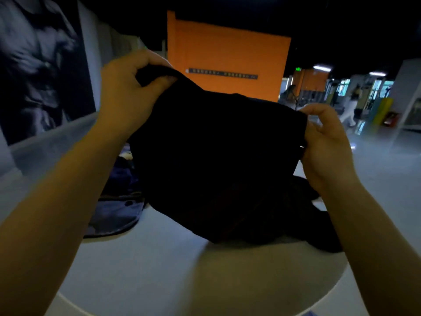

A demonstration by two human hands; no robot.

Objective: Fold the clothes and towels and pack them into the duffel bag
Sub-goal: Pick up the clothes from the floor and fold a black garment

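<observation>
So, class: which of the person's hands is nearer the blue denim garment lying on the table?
Left. The left hand grips the black cloth above the denim garment; the right hand grips the cloth's far side.

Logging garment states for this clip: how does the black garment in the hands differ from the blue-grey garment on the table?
The black garment is gripped at its top edge by the left hand and right hand and hangs raised, while the blue-grey garment lies untouched on the white table. The black garment looks near featureless; the blue-grey garment shows a dark button-like dot. Neither is folded.
</observation>
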